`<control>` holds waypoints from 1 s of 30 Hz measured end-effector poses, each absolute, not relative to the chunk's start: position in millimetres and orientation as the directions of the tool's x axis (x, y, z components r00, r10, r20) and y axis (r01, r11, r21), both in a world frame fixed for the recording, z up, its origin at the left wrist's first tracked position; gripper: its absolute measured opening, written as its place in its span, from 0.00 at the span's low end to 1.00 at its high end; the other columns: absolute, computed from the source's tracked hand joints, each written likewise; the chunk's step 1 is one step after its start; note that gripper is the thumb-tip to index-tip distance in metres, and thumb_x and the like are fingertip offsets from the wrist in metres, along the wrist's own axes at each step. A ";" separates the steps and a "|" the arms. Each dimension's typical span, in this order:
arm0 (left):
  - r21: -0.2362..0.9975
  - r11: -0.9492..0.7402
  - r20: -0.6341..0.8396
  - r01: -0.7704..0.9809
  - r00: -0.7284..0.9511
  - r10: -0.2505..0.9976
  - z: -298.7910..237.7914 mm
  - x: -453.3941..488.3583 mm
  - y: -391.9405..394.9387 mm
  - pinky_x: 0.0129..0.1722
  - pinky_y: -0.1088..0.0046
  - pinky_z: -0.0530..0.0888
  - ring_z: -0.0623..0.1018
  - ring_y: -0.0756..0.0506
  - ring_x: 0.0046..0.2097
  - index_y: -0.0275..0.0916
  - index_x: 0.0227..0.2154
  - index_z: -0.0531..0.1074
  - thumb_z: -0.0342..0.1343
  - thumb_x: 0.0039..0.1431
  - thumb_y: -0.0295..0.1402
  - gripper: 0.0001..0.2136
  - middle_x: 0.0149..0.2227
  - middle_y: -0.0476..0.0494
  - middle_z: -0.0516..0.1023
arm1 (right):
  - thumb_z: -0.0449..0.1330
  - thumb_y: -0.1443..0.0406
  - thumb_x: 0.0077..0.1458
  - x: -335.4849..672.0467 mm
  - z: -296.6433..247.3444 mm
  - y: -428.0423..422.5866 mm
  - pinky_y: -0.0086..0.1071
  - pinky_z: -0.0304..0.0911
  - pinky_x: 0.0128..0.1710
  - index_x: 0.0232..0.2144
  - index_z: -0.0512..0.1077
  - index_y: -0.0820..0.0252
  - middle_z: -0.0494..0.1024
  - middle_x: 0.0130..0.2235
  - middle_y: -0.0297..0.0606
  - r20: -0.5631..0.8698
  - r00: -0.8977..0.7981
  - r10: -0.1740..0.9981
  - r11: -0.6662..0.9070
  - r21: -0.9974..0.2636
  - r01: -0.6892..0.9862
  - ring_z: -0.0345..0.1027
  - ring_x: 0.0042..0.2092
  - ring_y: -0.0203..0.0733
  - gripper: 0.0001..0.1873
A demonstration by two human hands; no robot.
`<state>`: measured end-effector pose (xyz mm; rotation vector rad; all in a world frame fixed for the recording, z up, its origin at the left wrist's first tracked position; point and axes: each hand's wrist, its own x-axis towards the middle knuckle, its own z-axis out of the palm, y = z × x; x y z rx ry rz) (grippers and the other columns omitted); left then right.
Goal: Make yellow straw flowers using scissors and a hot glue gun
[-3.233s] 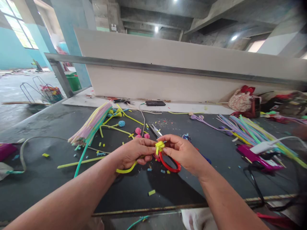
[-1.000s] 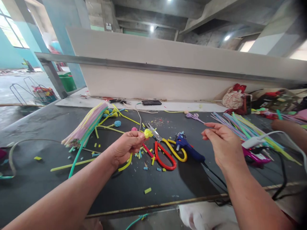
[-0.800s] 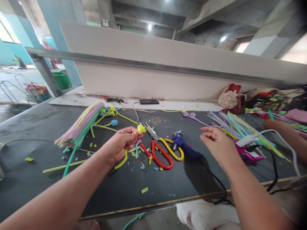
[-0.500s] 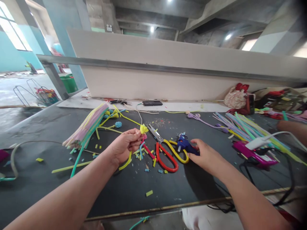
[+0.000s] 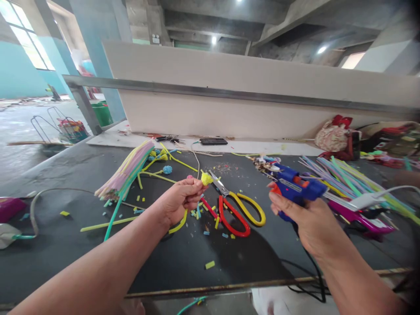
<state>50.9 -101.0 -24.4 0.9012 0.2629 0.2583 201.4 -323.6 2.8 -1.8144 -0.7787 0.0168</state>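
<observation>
Pinched between the fingers of my left hand [image 5: 183, 196] is a yellow flower [image 5: 206, 178] of fuzzy pipe cleaner, its yellow stem hanging below the palm. My right hand [image 5: 306, 223] grips a blue hot glue gun [image 5: 292, 181] by its handle, a finger at the orange trigger. The gun's nozzle end is crusted with dirty glue and points left, raised over the table. Between my hands lie scissors [image 5: 229, 199] with one red and one yellow handle, flat on the dark table [image 5: 183, 267]. Short yellow and blue offcuts [image 5: 210, 264] are scattered around them.
A pipe cleaner bundle [image 5: 126, 170] lies at left near blue and yellow pompoms [image 5: 167, 169]; more pipe cleaners [image 5: 348, 175] lie at right. A magenta device [image 5: 364, 221] with cables sits beside them. A phone [image 5: 214, 141] rests at the back. Another person's blurred arm shows at far right.
My right hand has taken hold of the glue gun and lifted it up and to the right, off the table beside the scissors. My left hand still holds the yellow flower.
</observation>
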 end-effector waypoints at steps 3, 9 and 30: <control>0.805 0.581 -0.113 -0.118 0.931 0.347 -22.9 51.2 -101.8 0.15 0.85 0.46 0.53 0.61 0.18 0.31 0.25 0.67 0.63 0.47 0.32 0.10 0.22 0.52 0.63 | 0.60 0.57 0.51 178.5 3.5 -317.7 0.31 0.61 0.28 0.40 0.72 0.53 0.73 0.29 0.34 0.235 0.700 0.674 -0.087 -0.916 0.391 0.63 0.28 0.38 0.15; 0.817 0.558 -0.081 -0.144 0.930 0.359 -22.1 50.5 -102.7 0.15 0.85 0.46 0.52 0.61 0.18 0.31 0.25 0.67 0.62 0.48 0.31 0.10 0.21 0.53 0.62 | 0.61 0.53 0.49 158.7 1.5 -313.1 0.38 0.64 0.42 0.37 0.74 0.53 0.77 0.38 0.37 0.118 0.582 0.805 -0.150 -0.908 0.392 0.69 0.41 0.48 0.14; 0.804 0.577 -0.090 -0.142 0.931 0.354 -17.6 49.0 -105.9 0.15 0.85 0.46 0.52 0.61 0.17 0.32 0.23 0.64 0.61 0.49 0.31 0.11 0.20 0.54 0.60 | 0.55 0.46 0.49 155.2 -0.7 -300.1 0.35 0.70 0.31 0.34 0.75 0.54 0.79 0.29 0.37 0.261 0.591 0.763 -0.245 -0.730 0.638 0.73 0.32 0.46 0.22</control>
